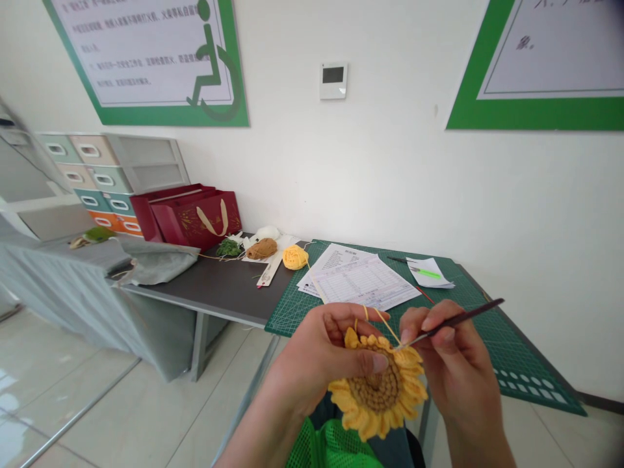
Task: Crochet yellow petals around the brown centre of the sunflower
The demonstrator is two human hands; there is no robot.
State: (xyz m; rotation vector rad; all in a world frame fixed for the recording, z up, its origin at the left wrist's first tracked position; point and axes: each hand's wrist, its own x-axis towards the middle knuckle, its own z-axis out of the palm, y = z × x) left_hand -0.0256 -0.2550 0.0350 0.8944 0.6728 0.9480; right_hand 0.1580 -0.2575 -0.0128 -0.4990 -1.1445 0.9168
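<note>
My left hand (336, 348) pinches a crocheted sunflower (377, 393) with a brown centre and ruffled yellow petals, its thumb lying across the centre. A strand of yellow yarn (387, 325) loops over the left index finger and runs down to the petal edge. Held like a pen in my right hand (455, 357) is a crochet hook (463, 316) with a dark handle. The hook's metal tip meets the top right petals; the stitch itself is too small to make out. A yellow yarn ball (295, 257) sits on the table beyond, at the mat's edge.
Printed papers (365, 283) lie on the green cutting mat (492, 338), with a green pen (426, 273) on a white pad to the right. Brown yarn (262, 249), green yarn (229, 247) and a dark red gift bag (195, 218) are farther left. Drawer boxes (112, 172) stand behind.
</note>
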